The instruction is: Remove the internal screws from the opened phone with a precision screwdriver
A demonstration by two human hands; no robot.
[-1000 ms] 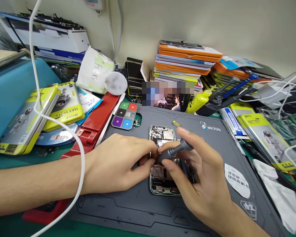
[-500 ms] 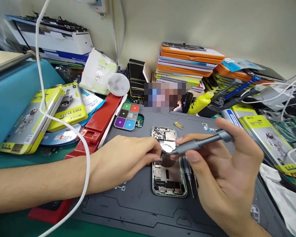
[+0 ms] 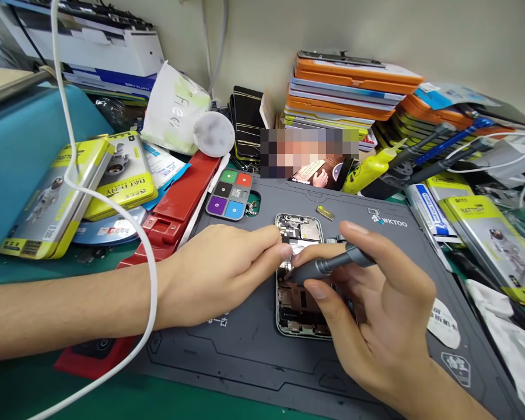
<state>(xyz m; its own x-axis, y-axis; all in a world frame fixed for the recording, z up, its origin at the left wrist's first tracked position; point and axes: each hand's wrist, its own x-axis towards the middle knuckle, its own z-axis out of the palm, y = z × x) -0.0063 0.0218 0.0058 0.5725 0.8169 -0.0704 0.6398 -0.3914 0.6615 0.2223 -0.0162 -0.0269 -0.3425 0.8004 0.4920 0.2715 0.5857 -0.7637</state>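
Observation:
An opened phone lies on the grey work mat, its inner boards and metal plates exposed. My right hand is closed around a grey screwdriver, whose lower end slants down over the phone's left middle part. The tip is hard to make out there. From the left, my left hand reaches to the phone's left edge with thumb and fingers pinched together close to the screwdriver's end. Whatever those fingertips hold, if anything, is hidden. Part of the phone's right side is covered by my right hand.
A tray with coloured squares and a small gold-coloured part lie behind the phone. Left of the mat are a red tool and yellow battery boxes. A white cable crosses my left forearm. A yellow bottle stands at the back.
My right hand and the screwdriver have moved left and lower over the phone, with the screwdriver lying flatter. The left fingertips have shifted slightly up along the phone's edge. The view has tilted a little.

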